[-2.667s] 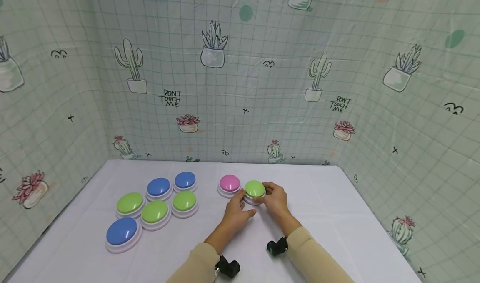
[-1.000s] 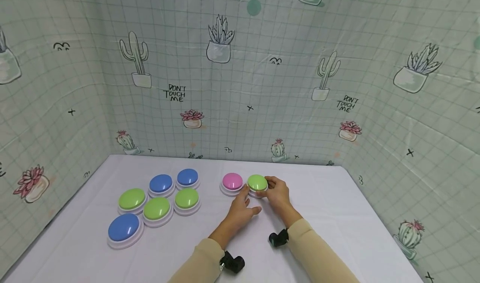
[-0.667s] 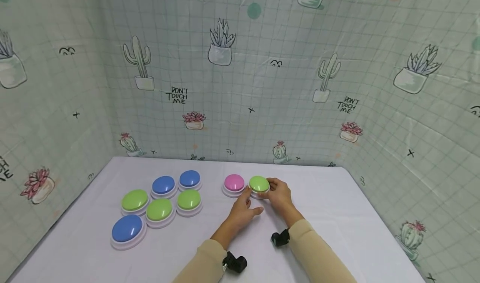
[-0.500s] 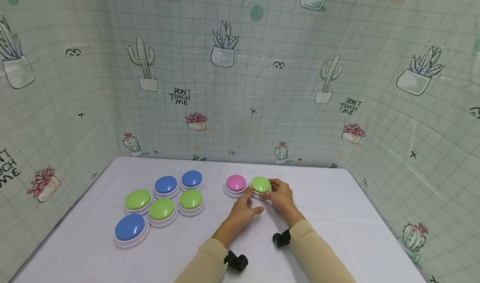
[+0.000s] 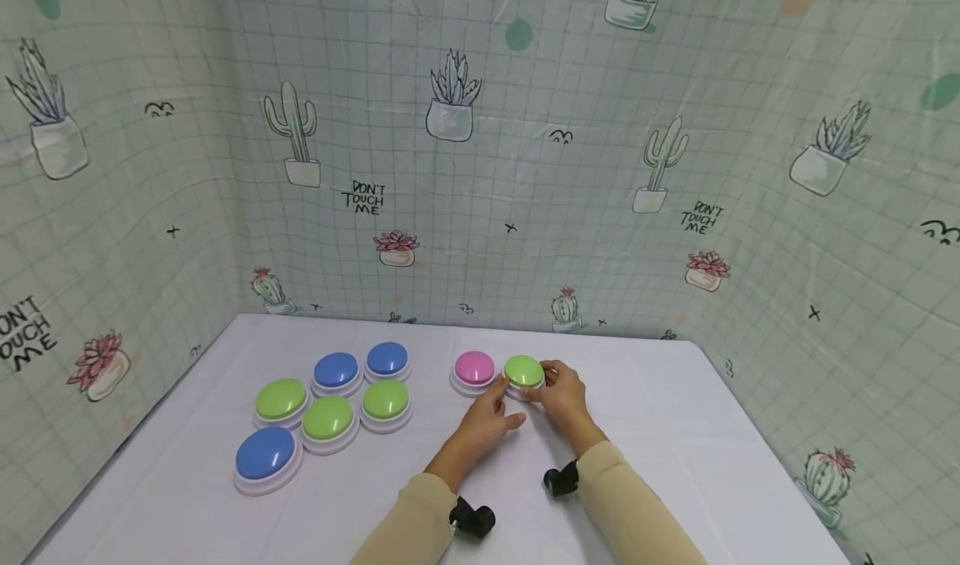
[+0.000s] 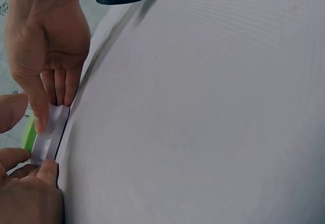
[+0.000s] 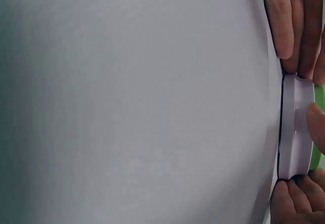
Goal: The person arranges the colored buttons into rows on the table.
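A green push button (image 5: 523, 371) with a white round base stands on the white table, beside a pink push button (image 5: 475, 367). My right hand (image 5: 564, 398) grips the green one from the right, its thumb across the front of the base and fingers round the far side. From the left, the fingertips of my left hand (image 5: 480, 425) touch the base near the gap between the two buttons, fingers fairly straight and thumb held apart. In the left wrist view the white base (image 6: 50, 135) sits between both hands; the right wrist view shows the base (image 7: 297, 127) flat on the cloth.
To the left stands a group of blue and green push buttons, with a large blue button (image 5: 266, 453) nearest me and a green button (image 5: 386, 399) nearest my left hand. A cactus-print cloth (image 5: 480, 215) walls the table (image 5: 645, 432) at the back and sides.
The green button has shifted slightly away from me, coming about level with the pink one, both hands staying at it. Lately only the head view drifts; the hands hold their places.
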Demonstrator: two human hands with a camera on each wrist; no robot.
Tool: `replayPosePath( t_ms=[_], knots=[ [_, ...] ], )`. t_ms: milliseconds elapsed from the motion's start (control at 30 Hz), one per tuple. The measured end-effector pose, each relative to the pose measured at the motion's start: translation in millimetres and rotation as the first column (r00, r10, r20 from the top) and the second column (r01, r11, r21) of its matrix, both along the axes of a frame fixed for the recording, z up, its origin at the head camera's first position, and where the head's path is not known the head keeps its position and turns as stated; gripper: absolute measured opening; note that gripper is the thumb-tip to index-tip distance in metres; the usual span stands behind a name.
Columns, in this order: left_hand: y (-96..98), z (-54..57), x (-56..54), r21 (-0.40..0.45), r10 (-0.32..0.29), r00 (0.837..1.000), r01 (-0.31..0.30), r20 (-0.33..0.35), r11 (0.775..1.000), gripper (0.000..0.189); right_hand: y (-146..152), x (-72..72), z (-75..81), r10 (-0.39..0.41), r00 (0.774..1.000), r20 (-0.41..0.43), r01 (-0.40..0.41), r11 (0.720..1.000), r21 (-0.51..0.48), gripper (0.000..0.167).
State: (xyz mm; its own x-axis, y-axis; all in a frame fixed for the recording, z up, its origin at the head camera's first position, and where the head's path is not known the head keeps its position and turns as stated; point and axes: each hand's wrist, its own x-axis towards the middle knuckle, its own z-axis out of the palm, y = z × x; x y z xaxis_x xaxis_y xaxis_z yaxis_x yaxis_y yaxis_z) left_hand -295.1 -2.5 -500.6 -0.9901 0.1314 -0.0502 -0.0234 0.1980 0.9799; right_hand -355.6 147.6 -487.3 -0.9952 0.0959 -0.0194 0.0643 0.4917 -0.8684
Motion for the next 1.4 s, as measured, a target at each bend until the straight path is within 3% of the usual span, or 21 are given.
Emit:
replayPosePath(
  t_ms=[233,667,1033,1167,1400],
  knots=[
    [0.6,4.3,-0.1,0.006,0.013,1.0,-0.013,0.016,1.0,0.075,1,2.2,3.6,-0.005,1.0,-0.002,0.005,0.999,0.032,0.063],
    [-1.0,1.5,5.7,-0.02,0.018,0.999,-0.019,-0.043,1.0,0.071,-7,11.8,-0.9,-0.066,0.997,-0.047,0.068,0.997,0.033,0.058],
    [-2.9,4.7,4.2,-0.003,0.06,0.998,-0.061,-0.036,0.998,0.072,-14,12.5,-1.7,-0.081,0.989,-0.126,0.092,0.992,0.085,0.059],
    [-6.3,6.0,9.1,0.01,0.07,0.997,-0.07,-0.011,0.998,0.072,-15,15.0,-5.9,-0.081,0.989,-0.123,0.092,0.992,0.086,0.061],
    [-19.3,9.7,22.2,-0.119,0.009,1.0,-0.008,0.002,0.993,0.06,-11,20.4,-4.8,-0.108,0.992,-0.072,0.11,0.993,0.03,0.075]
  ],
)
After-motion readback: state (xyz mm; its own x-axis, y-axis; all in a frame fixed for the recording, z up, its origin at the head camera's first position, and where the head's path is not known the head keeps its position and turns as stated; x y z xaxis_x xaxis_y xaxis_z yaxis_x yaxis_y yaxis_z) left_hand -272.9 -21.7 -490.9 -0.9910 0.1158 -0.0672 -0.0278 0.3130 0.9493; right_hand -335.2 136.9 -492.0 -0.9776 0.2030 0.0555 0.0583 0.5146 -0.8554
